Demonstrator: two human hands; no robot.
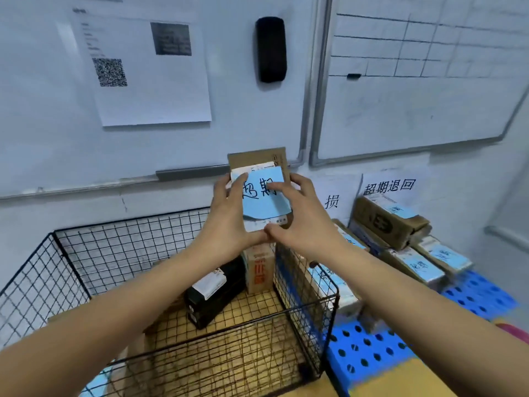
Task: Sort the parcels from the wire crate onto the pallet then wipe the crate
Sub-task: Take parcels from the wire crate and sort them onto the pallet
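Both my hands hold a brown cardboard parcel [257, 157] up above the far right corner of the black wire crate [120, 253]. My left hand [229, 213] grips its left side and bottom. My right hand [297, 213] grips the right side, one finger lying on a blue handwritten note [263, 204] stuck over the white label. Inside the crate stand a black parcel [220, 293] and a small tan box with red print [259, 270]. The blue plastic pallet [369, 351] lies to the right, with several labelled parcels [395, 224] on it.
Two whiteboards cover the wall ahead, with a paper sheet [148, 73] and a black eraser [271, 50] on the left one. Printed signs [389, 186] hang on the wall above the pallet. The crate floor is yellowish board [257, 313].
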